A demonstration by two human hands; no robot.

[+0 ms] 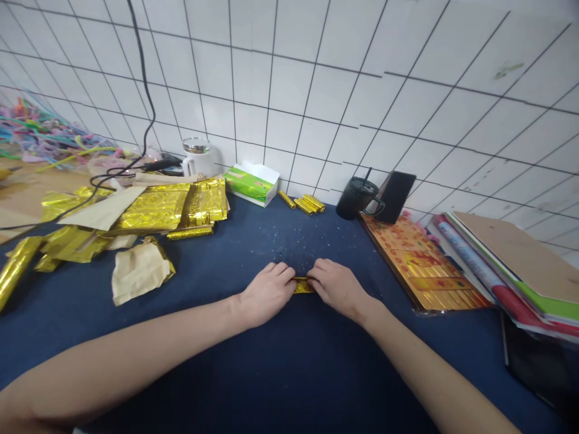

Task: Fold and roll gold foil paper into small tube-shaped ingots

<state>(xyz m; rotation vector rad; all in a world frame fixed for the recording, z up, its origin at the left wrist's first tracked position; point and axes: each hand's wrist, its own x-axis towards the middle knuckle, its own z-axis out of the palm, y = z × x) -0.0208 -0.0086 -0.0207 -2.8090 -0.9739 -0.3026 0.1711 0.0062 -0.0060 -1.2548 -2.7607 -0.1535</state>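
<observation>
Both hands are sitting right in the middle of the bench (271, 374), which is wearing a dark blue cloth, a bit nearer the near edge than the wall. Between them is lying a small folded gold foil strip (302, 286), flat on the cloth, with its long axis running left to right. The left hand (266, 292) is pinching the strip's left end, fingers curled in and pressed together over it. The right hand (337, 288) is doing the same on the right end. So each hand is covering one end and only the middle of the strip is showing. Neither hand is nearer than the other, they're meeting on it head-on, knuckles almost touching.

Around it, a messy stack of gold foil sheets (158, 208) is piling up toward the far left corner, with a crumpled scrap of tan paper (138, 271) lying just in front of it. A few finished-looking gold rolls (305, 204) are resting at the far edge against the tiled wall, straight out beyond the hands, next to a green tissue box (251, 184). A black cup (357, 198) and a phone (395, 196) are standing further right along that edge, and a pack of red-and-gold printed paper (420, 265) is lying just off the right hand, well clear of the strip.
</observation>
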